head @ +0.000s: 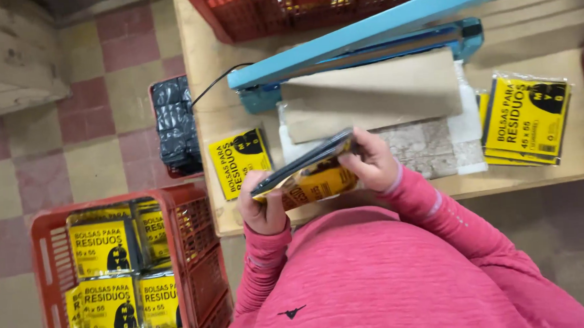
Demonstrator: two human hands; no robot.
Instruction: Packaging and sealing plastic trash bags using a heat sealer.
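Both my hands hold one flat plastic packet (308,176) with a yellow and black label, tilted on edge just above the table's near edge. My left hand (261,207) grips its lower left end. My right hand (371,160) pinches its upper right end. Just beyond the packet lies a blue heat sealer (359,48) with its long arm raised, and a brown cardboard sheet (373,93) rests in front of it. I wear pink sleeves.
A yellow label sheet (237,161) lies on the wooden table (201,64) at left; a stack of finished packets (526,118) lies at right. A red crate (188,252) on the tiled floor holds several packets. Black bags (174,123) fill another crate. A red basket (267,13) stands behind.
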